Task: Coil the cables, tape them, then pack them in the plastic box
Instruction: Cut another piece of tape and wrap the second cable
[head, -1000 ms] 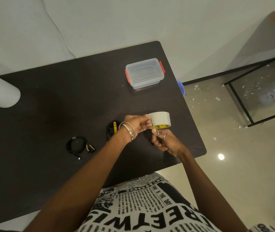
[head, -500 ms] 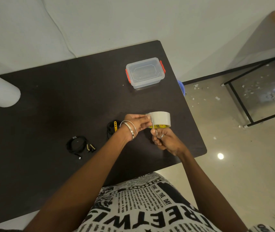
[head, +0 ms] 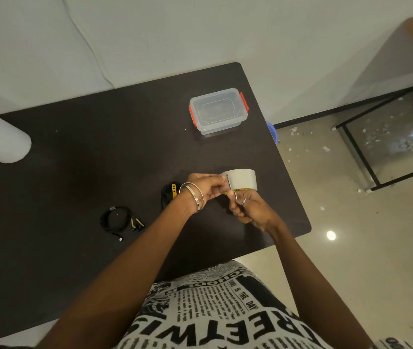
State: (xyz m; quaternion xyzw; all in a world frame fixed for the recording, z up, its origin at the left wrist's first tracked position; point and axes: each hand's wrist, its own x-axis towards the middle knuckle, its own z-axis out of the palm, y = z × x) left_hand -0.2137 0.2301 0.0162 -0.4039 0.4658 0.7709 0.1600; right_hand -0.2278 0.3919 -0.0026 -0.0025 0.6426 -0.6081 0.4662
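Both hands hold a white tape roll (head: 242, 179) above the dark table's right part. My left hand (head: 206, 186), with bangles on its wrist, pinches the roll's left edge. My right hand (head: 247, 209) grips it from below, with a small metal thing between its fingers. A coiled black cable (head: 116, 219) with loose plugs lies on the table to the left. A second black coil with a yellow strap (head: 169, 193) lies just left of my left wrist, partly hidden. The clear plastic box (head: 217, 111) with red clips stands shut at the far right.
A white cylinder (head: 1, 141) with a speckled top lies at the table's (head: 79, 152) left edge. Off the right edge are a blue object (head: 273, 131) on the floor, and a black metal frame (head: 366, 157) with scattered scraps.
Both hands and the tape roll have stayed in nearly the same place; my right hand has crept slightly up toward the roll. The cables and box have not moved.
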